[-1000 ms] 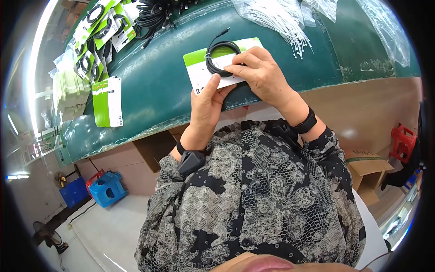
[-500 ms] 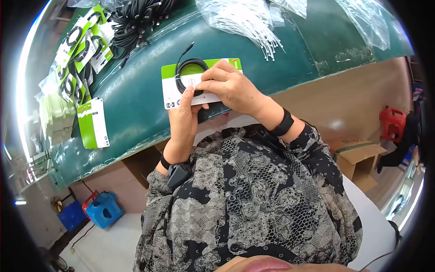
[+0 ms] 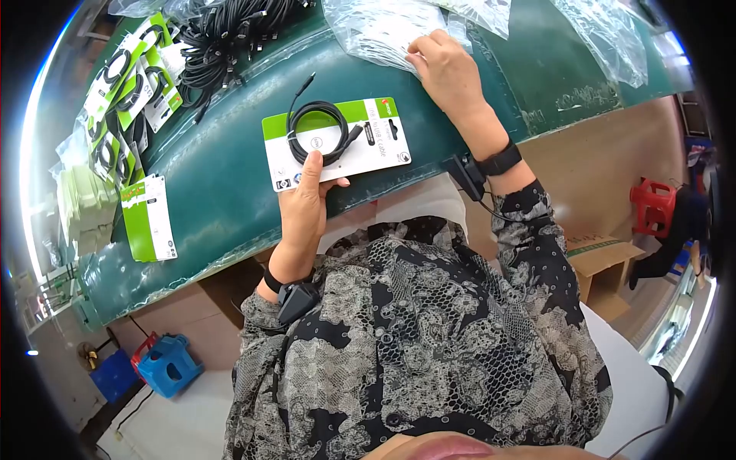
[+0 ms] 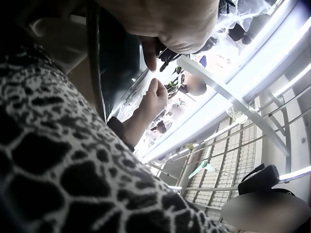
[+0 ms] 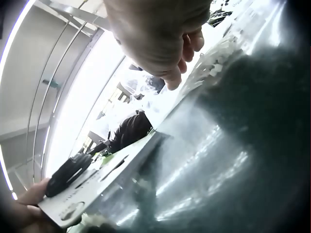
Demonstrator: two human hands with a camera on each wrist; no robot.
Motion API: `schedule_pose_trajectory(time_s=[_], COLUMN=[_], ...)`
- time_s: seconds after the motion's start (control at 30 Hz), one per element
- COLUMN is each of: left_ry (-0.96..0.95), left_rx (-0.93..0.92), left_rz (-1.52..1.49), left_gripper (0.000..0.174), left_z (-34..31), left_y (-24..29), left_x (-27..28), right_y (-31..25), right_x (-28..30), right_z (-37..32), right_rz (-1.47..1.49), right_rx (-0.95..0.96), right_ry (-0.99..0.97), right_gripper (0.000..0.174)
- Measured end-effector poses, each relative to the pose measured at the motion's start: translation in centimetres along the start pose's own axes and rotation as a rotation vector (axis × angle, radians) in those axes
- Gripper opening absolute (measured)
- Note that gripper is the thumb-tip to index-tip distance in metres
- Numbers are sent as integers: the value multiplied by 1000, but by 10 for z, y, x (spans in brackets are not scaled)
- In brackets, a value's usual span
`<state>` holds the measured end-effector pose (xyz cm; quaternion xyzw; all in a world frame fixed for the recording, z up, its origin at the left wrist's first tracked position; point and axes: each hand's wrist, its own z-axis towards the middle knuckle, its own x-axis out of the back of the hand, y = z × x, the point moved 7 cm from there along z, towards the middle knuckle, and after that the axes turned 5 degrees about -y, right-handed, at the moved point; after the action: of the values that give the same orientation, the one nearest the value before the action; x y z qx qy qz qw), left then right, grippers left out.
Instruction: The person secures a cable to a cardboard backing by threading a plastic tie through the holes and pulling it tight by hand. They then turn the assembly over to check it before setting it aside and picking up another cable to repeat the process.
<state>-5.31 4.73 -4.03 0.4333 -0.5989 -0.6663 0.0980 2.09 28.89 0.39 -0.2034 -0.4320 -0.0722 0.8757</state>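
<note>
The left hand had its fingers tucked under the card, out of sight. Couldn't tell if the right hand actually pinched anything in the clear bag. The black cables ran off the top edge, and the left wrist view was mostly blurry sleeve.

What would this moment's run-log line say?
left hand: pinches backing card bearing coiled black cable | right hand: at bag of white ties, grip unclear | surface: green table
</note>
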Motion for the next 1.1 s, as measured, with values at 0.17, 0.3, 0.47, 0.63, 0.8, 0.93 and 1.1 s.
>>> schedule_pose_trajectory(time_s=[0.17, 0.3, 0.47, 0.63, 0.8, 0.93, 1.1], left_ry=[-3, 48, 68, 102, 12, -17, -14], left_rx=[26, 36, 21, 52, 204, 357, 455], left_rz=[-2, -29, -131, -395, -788, -1144, -1498], left_gripper=[27, 28, 29, 23, 18, 20, 22], left_z=[-1, -1, 9, 19, 21, 16, 12], left_y=[-3, -5, 9, 10, 7, 6, 17], left_x=[2, 10, 12, 13, -3, -23, -37], right_y=[4, -6, -23, -48, -67, -97, -117], right_x=[-11, 15, 38, 31, 33, 54, 66], right_z=[5, 8, -15, -50, -66, -53, -38], right_rz=[-34, -20, 814, 1426, 829, 655, 428], right_rx=[-50, -52, -308, -574, -260, -49, 111], right_ry=[-42, -33, -346, -446, -370, -167, 7], right_gripper=[8, 8, 14, 15, 13, 15, 18])
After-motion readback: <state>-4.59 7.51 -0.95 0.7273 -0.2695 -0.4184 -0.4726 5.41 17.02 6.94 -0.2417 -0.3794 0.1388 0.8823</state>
